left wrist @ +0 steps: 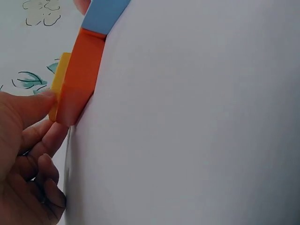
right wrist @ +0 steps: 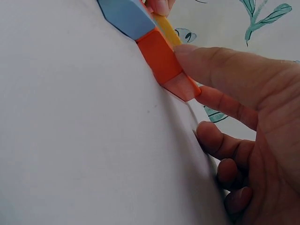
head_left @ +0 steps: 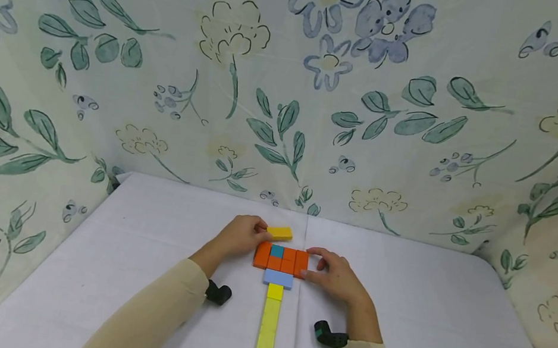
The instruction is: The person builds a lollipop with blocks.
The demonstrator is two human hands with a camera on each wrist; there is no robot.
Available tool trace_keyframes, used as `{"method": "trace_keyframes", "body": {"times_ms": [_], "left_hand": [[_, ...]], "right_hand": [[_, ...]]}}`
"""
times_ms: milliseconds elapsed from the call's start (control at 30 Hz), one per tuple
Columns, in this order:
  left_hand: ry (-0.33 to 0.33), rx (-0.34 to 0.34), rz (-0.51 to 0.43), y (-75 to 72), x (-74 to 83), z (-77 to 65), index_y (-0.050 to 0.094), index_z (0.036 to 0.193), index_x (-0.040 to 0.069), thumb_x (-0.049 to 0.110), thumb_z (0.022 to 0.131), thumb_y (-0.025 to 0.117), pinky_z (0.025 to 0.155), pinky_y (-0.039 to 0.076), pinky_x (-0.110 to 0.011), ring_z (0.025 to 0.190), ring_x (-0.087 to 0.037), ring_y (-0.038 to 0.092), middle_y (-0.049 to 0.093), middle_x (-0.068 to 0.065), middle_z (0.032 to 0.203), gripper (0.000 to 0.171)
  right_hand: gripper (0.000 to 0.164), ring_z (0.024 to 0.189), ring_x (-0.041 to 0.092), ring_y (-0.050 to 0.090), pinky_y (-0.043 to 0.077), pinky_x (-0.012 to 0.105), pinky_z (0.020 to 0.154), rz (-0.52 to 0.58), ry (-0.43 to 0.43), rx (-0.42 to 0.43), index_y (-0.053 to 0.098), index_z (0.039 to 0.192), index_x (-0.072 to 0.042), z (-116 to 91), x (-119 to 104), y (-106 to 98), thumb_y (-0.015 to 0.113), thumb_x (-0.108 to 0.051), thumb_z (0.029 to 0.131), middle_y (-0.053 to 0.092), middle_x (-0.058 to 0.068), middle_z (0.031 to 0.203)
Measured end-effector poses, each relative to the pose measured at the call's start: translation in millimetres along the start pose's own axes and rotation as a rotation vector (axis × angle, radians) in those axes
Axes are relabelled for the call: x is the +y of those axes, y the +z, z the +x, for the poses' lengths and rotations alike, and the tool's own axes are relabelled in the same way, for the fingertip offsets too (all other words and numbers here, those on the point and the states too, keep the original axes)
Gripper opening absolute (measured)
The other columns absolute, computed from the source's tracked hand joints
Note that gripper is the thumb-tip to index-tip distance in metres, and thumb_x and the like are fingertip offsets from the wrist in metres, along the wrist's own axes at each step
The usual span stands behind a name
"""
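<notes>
On the white tabletop, several flat blocks form a figure. Its wide row of orange blocks (head_left: 288,264) includes a small teal block (head_left: 276,251). Nearer the body lie a light blue block (head_left: 278,278), a small yellow block (head_left: 274,292) and a long pale yellow block (head_left: 268,326). My left hand (head_left: 240,233) pinches the left end of a deeper yellow block (head_left: 279,233) just beyond the row. At the row's right end, my right hand (head_left: 337,274) holds an orange block (right wrist: 161,56) between thumb and index finger.
A floral cloth (head_left: 280,96) hangs behind and beside the table. Black wrist devices stick out near the left forearm (head_left: 219,293) and right forearm (head_left: 330,335). A crease runs down the white table cover (head_left: 141,225) just right of the blocks.
</notes>
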State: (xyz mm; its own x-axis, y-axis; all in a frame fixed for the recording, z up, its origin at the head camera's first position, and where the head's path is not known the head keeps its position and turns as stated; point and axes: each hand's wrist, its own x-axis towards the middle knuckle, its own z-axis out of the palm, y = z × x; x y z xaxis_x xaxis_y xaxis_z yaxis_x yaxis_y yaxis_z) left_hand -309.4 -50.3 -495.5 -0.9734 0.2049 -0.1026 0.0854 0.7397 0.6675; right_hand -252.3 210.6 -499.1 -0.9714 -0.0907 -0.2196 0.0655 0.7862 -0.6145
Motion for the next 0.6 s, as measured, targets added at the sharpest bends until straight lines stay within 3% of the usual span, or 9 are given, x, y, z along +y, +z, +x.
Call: {"method": "trace_keyframes", "body": {"times_ms": [167,433,600], "left_hand": [[-0.012,-0.046,0.012,5.6,8.7,0.6,0.07,0.122,0.014,0.038,0.097,0.069,0.095,0.054,-0.038,0.096,-0.018,0.06,0.07,0.0,0.108,0.035],[-0.038,-0.004,0.019,10.0,13.0,3.3,0.073,0.111,0.017,0.04,0.097,0.069,0.084,0.051,-0.034,0.09,-0.019,0.057,0.065,0.0,0.096,0.027],[-0.054,0.0,0.015,10.6,15.6,1.9,0.076,0.107,0.019,0.039,0.095,0.071,0.083,0.051,-0.034,0.091,-0.019,0.056,0.065,0.001,0.095,0.023]], "right_hand": [[0.055,0.099,0.023,0.048,0.041,0.036,0.074,0.004,-0.003,-0.001,0.064,0.133,-0.031,-1,0,-1,0.082,-0.045,0.083,0.054,0.003,0.1],[0.056,0.099,0.022,0.048,0.041,0.036,0.074,0.002,-0.008,0.0,0.064,0.133,-0.03,-1,-1,-1,0.083,-0.044,0.083,0.054,0.004,0.1],[0.056,0.098,0.023,0.048,0.041,0.036,0.073,-0.007,-0.005,0.004,0.064,0.133,-0.03,-1,0,0,0.083,-0.046,0.083,0.054,0.004,0.099]]}}
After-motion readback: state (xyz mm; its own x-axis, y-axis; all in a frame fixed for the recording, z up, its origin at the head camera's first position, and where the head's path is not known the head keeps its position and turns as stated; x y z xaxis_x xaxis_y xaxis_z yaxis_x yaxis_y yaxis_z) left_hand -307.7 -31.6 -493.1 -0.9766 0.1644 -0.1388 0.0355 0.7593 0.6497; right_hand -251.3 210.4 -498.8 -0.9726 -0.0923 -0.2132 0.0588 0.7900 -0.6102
